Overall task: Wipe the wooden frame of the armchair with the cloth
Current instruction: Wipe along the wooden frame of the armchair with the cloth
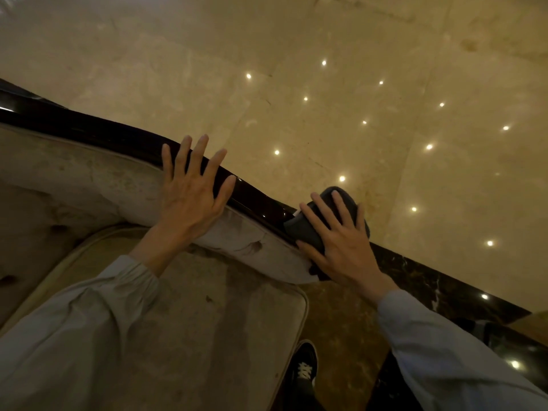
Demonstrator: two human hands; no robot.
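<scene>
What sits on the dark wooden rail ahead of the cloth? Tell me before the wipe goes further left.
The left hand does. It rests flat with fingers spread across the wooden rail, left of the cloth that the right hand presses down. Bare rail shows between the two; nothing else visible lies on it.

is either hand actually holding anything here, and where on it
Neither grips anything. The right hand presses flat on the dark cloth's top; the left hand rests open on the armchair's wooden frame.
</scene>
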